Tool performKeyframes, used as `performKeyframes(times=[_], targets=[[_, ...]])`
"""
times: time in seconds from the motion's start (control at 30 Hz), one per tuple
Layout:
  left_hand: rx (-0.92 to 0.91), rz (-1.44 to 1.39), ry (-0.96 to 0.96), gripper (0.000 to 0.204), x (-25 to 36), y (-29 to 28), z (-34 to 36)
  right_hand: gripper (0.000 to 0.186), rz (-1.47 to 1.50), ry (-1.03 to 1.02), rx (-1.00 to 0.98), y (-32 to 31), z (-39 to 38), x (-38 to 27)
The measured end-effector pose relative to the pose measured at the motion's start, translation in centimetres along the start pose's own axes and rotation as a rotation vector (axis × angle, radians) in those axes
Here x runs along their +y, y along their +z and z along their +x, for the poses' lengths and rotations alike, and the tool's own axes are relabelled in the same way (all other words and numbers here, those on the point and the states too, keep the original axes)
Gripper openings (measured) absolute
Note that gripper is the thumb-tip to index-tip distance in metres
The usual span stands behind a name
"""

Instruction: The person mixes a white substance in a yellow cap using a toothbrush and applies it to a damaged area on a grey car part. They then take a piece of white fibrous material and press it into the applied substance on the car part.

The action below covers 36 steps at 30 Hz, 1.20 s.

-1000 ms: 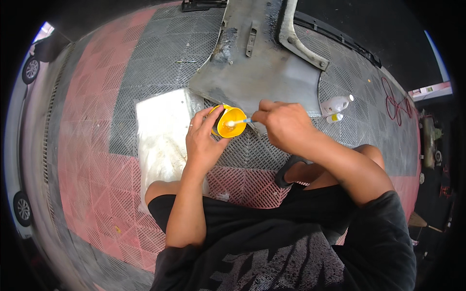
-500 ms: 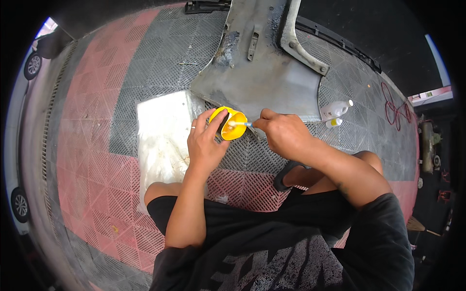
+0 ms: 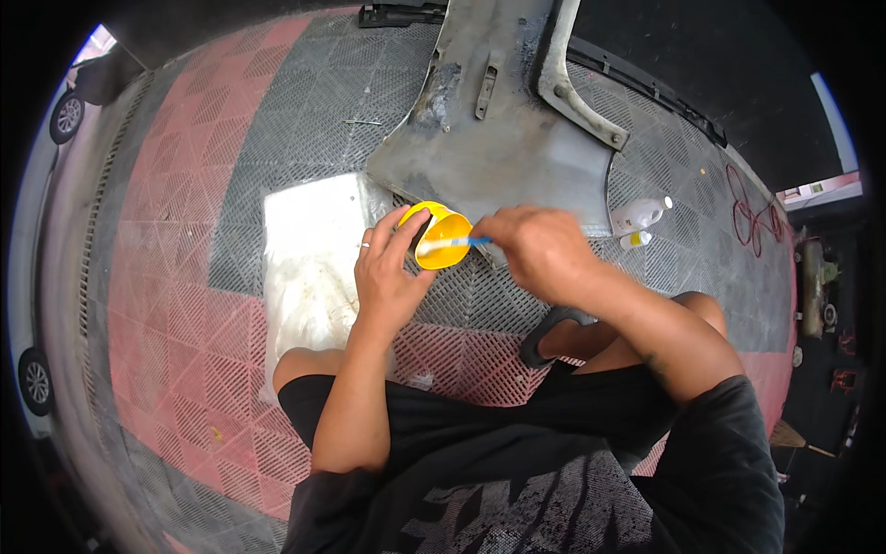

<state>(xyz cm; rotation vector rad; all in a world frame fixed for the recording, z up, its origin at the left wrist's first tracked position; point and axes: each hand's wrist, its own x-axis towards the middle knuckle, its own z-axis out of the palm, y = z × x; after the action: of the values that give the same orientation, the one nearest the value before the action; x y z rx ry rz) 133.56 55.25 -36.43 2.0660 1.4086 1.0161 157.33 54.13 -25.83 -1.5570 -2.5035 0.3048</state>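
Note:
A yellow cup [image 3: 453, 224] with a black patch on its side is tilted, its mouth toward my right side. My left hand [image 3: 383, 282] wraps round its left side, fingers over the rim and thumb below. My right hand [image 3: 549, 254], slightly blurred, is closed on a small brush [image 3: 450, 244] with a blue handle and a pale head. The brush head lies inside the cup; the far end of the handle is hidden in my fist. Just beyond both hands a worn grey metal panel [image 3: 517, 171] lies on the floor.
A clear plastic bag [image 3: 314, 240] with a white sheet lies left of my hands. A white bottle [image 3: 639, 214] and a smaller one with a yellow label [image 3: 635, 240] lie at the panel's right corner. A red hose [image 3: 746, 217] coils farther right. Grid tiles [image 3: 203, 346] cover the floor.
The brush head has shifted left and slightly down inside the cup, and more blue handle shows. The cup and my left hand have hardly moved.

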Motion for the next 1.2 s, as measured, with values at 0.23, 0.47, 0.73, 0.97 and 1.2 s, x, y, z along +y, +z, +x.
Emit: performKeyframes(times=[0.23,0.47,0.73,0.97,1.2], targets=[[-0.001,-0.009,0.022,0.073,0.0,-0.5,-0.1,0.039,-0.159,-0.138,-0.018,-0.7,0.3,0.4],[-0.060,0.031,0.000,0.073,-0.1,-0.5,-0.9,0.037,-0.206,-0.138,-0.074,0.1,0.3,0.8],[-0.020,0.032,0.014,0.074,0.1,-0.6,-0.9,0.033,-0.089,-0.087,-0.104,0.9,-0.5,-0.2],[-0.028,0.051,-0.002,0.075,0.4,-0.3,-1.0,0.024,-0.113,-0.145,-0.079,0.4,-0.5,-0.6],[-0.069,0.042,-0.030,0.077,0.0,-1.5,-1.2,0.020,-0.072,-0.198,0.074,-1.0,0.6,-1.4]])
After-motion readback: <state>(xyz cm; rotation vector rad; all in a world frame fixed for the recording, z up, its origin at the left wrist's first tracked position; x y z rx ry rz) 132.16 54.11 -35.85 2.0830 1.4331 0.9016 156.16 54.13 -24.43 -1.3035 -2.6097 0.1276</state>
